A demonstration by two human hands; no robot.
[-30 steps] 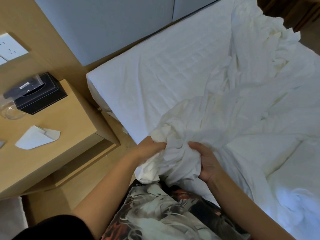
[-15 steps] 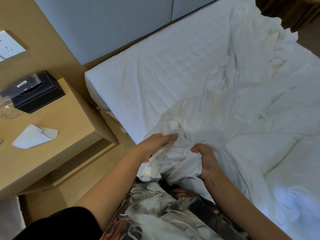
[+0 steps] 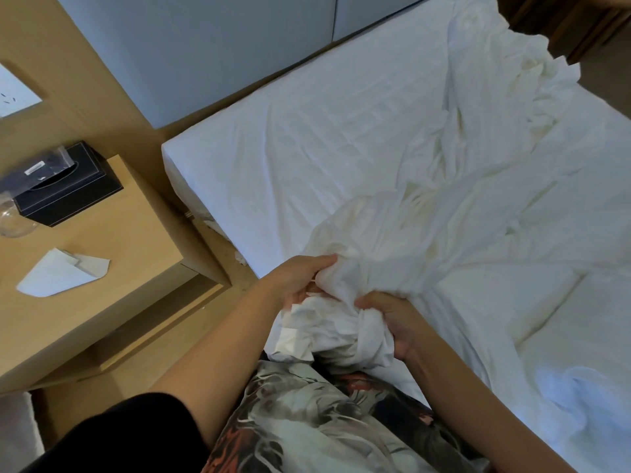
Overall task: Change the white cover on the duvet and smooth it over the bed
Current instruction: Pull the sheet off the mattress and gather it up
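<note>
A crumpled white duvet cover lies bunched across the bed, trailing from the far right corner down to the near edge. At that near edge my left hand grips a gathered wad of the cover, thumb on top and fingers underneath. Just right of it, my right hand clutches a twisted bunch of the same cloth, with its fingers curled into the folds. A loose end of the cover hangs below both hands over my patterned clothing. The white duvet spreads over the right side of the bed.
A wooden bedside table stands left of the bed, carrying a black tissue box, a glass and a folded white paper. A grey padded headboard runs behind the mattress. A narrow strip of floor separates table and bed.
My left hand shifted its hold further up along the bunched cover, and my right hand slid down and closed tighter on the cloth. The cover gathered more toward me.
</note>
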